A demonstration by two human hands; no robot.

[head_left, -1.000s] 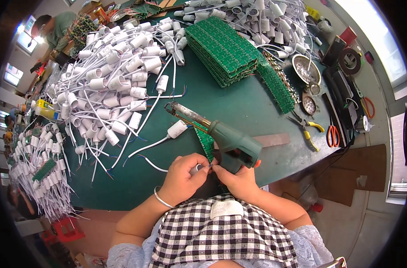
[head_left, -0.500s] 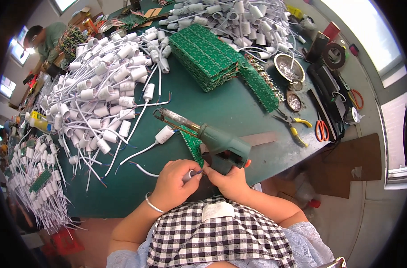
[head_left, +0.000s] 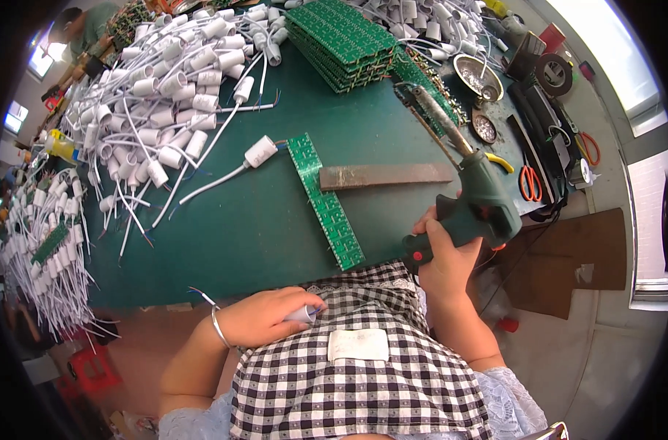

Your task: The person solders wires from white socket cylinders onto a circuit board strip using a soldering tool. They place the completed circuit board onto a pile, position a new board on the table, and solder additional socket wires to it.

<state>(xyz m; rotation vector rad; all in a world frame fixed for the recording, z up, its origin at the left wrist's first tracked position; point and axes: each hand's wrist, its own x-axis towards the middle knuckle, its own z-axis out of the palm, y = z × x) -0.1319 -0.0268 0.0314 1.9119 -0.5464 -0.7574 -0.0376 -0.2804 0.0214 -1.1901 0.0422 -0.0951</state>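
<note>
My right hand (head_left: 451, 257) is closed round the handle of a green soldering gun (head_left: 486, 194), whose metal barrel points to the far left, over the table's right part. At the table's near edge, before the checked apron, my left hand (head_left: 260, 319) is closed round a white plastic cylinder (head_left: 301, 315). A white cable end (head_left: 204, 295) with bare-tipped wires shows beside that wrist. Between the hands and farther off lies a green circuit-board strip (head_left: 326, 209). Touching it is a flat brownish metal bar (head_left: 385, 177). A white cylinder with cable (head_left: 260, 152) has its wires at the strip's far end.
Many white cabled cylinders (head_left: 165, 110) are heaped at left, with more at the far side. Stacked green circuit boards (head_left: 341, 37) stand at the back. To the right are a metal bowl (head_left: 478, 77), orange-handled scissors (head_left: 530, 183) and a tape roll (head_left: 553, 73). Another person (head_left: 92, 29) is far left.
The soldering gun has swung right and away from the strip in my right hand. My left hand has drawn back left and nearer with its cylinder. The strip and bar now show fully.
</note>
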